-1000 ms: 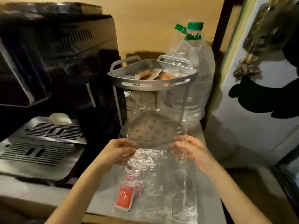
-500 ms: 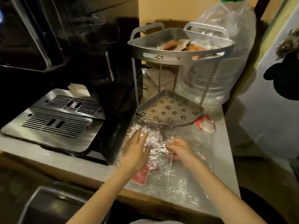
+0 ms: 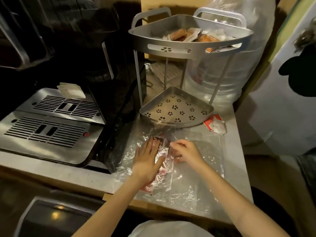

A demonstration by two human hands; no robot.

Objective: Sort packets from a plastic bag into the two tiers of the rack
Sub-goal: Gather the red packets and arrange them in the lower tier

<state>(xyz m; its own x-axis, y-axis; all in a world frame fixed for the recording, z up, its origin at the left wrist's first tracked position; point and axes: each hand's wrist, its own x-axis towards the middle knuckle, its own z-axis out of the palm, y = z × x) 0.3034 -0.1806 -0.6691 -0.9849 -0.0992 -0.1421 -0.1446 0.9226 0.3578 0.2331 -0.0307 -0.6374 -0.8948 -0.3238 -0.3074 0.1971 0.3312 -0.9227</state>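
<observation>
A clear plastic bag (image 3: 193,182) lies flat on the counter in front of the grey two-tier corner rack (image 3: 189,48). My left hand (image 3: 147,159) presses flat on the bag with fingers spread, over red packets (image 3: 153,183) inside it. My right hand (image 3: 186,153) pinches the bag's film just right of the left hand. The rack's upper tier holds several orange and white packets (image 3: 193,35). Nothing lies in the perforated lower tier (image 3: 176,108). A red-and-white packet (image 3: 216,124) sits on the counter beside the lower tier's right corner.
A black coffee machine (image 3: 71,53) with a steel drip tray (image 3: 49,124) fills the left side. A large clear water bottle (image 3: 239,65) stands behind the rack. The counter's front edge (image 3: 119,195) runs below my hands; a white wall is at right.
The bag went from held up in front of the rack to lying flat on the counter. Both hands came down onto it, the left now pressing over the red packets.
</observation>
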